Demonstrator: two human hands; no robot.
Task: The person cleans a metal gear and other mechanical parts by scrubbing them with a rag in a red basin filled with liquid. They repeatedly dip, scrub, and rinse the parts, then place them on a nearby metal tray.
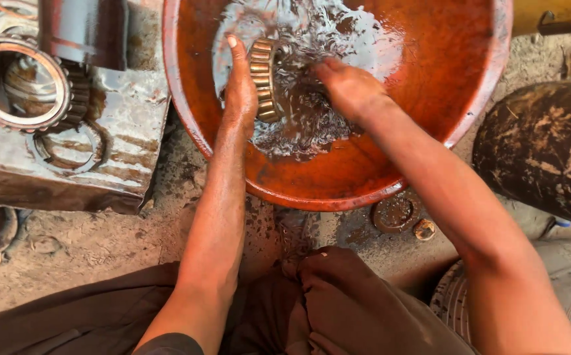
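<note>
Oily workshop floor point(88, 243), upper centre: orange basin point(469, 85) with churning liquid. Left hand point(241, 85) grips tapered roller bearing point(264, 79) on edge, half-submerged for rinsing. Right hand point(348, 89), fingers curled, rubs its inner side. Second bearing point(26, 82) rests on metal block point(121, 138), upper left.

On the dirty, oil-stained ground point(88, 243) sit an orange basin point(430, 125), a greasy metal block point(121, 131), a ring point(396, 212) and a nut point(424, 229).

Left hand point(241, 89) grips tapered roller bearing point(263, 79) on edge in liquid inside orange basin point(430, 98); right hand point(346, 89) touches liquid beside it.
</note>
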